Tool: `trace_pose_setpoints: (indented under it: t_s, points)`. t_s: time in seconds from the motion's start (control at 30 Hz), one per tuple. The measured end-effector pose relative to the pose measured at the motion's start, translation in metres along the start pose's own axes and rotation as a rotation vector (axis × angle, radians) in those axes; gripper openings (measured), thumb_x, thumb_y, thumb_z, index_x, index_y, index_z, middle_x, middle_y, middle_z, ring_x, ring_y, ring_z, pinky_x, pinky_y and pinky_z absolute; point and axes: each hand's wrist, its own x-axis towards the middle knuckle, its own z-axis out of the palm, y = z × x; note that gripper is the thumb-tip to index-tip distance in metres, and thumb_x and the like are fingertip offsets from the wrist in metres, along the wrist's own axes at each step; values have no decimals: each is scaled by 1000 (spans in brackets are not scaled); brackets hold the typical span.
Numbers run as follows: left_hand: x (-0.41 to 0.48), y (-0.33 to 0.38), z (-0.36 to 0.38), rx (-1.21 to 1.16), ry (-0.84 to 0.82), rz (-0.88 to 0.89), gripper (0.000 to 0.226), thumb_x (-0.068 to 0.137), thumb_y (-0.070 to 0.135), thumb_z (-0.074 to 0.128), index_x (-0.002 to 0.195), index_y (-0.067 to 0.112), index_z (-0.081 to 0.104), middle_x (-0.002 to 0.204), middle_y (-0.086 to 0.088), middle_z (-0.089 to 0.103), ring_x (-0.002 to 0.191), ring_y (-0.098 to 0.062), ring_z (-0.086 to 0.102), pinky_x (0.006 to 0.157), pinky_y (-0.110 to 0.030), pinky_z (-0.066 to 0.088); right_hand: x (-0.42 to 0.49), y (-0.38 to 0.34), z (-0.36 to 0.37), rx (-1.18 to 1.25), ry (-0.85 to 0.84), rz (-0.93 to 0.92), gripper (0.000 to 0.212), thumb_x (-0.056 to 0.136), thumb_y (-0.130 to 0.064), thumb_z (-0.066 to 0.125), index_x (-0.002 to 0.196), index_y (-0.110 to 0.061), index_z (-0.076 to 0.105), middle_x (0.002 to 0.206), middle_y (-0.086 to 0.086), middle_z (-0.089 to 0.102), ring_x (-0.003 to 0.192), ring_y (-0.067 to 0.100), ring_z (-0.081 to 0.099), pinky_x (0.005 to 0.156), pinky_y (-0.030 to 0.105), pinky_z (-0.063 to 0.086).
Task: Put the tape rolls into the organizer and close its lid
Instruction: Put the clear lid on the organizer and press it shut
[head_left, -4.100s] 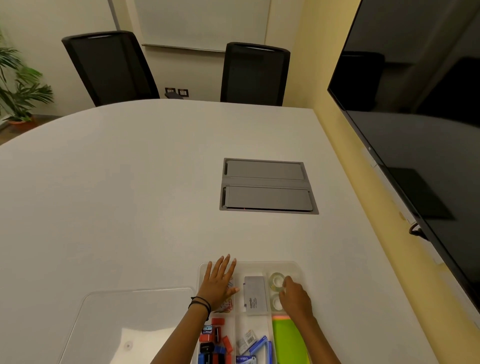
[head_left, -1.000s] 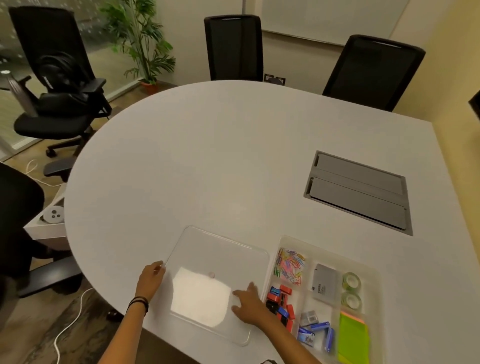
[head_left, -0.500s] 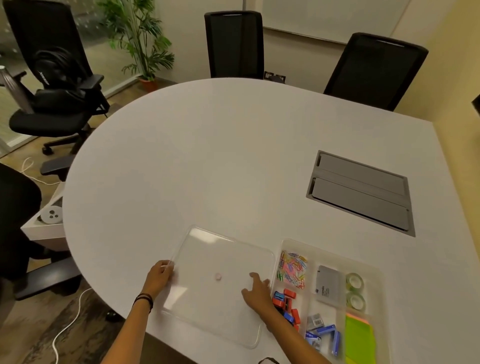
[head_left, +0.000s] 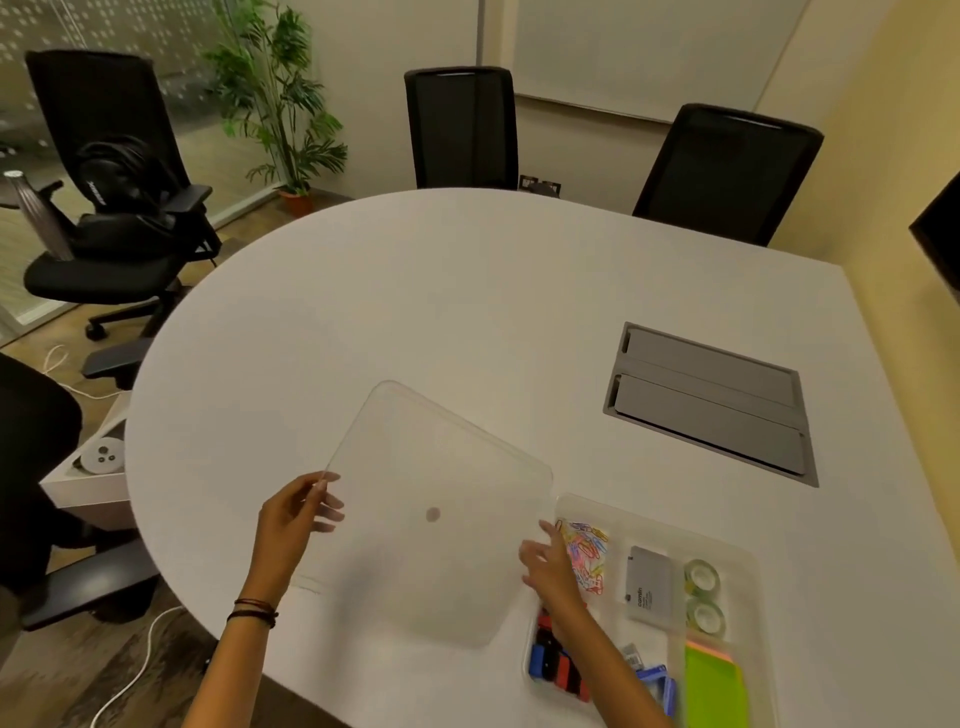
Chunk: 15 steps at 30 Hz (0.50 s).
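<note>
The clear lid (head_left: 441, 483) is raised and tilted above the white table, held between both hands. My left hand (head_left: 296, 517) grips its left edge and my right hand (head_left: 550, 564) holds its right edge, next to the organizer. The clear organizer (head_left: 748, 558) lies open at the lower right. Two tape rolls (head_left: 702, 574) (head_left: 706, 616) sit one behind the other in its far right compartment. Coloured paper clips (head_left: 589, 553), a grey box (head_left: 648, 584) and green sticky notes (head_left: 711, 686) fill other compartments.
A grey cable hatch (head_left: 711, 400) is set into the table (head_left: 415, 291) beyond the organizer. Black chairs (head_left: 462, 124) (head_left: 727, 171) stand at the far side and another (head_left: 114, 208) at the left. A plant (head_left: 280, 93) stands in the corner.
The lid has been lifted off the table and carried up and to the right, towards the organizer, with both hands on its edges.
</note>
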Motion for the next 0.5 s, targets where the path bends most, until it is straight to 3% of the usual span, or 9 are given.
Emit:
trace_pose_setpoints:
  t_s: [0.13,0.27,0.4,0.5]
  points:
    - [3,30,8,-56,6,90,25,97,15,45,96,26,67,79,-6,70,65,-17,69,56,-19,57,3,-24,-34,311,16,64,40,99,-11,41,137,-13,30,116,27,60,89,33,63,68,38,53]
    - [10,80,52,-79,-96,241,22,96,17,45,97,21,66,80,-3,71,66,-17,69,58,-18,57,-17,-26,-106,479,75,18,28,100,-27,36,124,-15,45,89,16,70,72,27,70,59,33,58]
    - [7,93,63,-146,-117,293,21,94,22,46,97,23,67,83,-2,73,73,-17,71,62,-20,58,-18,-29,-126,451,-87,109,52,100,-46,20,109,-16,61,78,10,76,65,20,73,51,26,59]
    - [3,98,67,-180,-133,325,21,92,22,49,94,28,69,85,1,74,78,-16,71,65,-19,57,-19,-30,-133,451,-152,101,61,98,-49,20,99,-11,68,78,8,77,66,17,74,48,23,57]
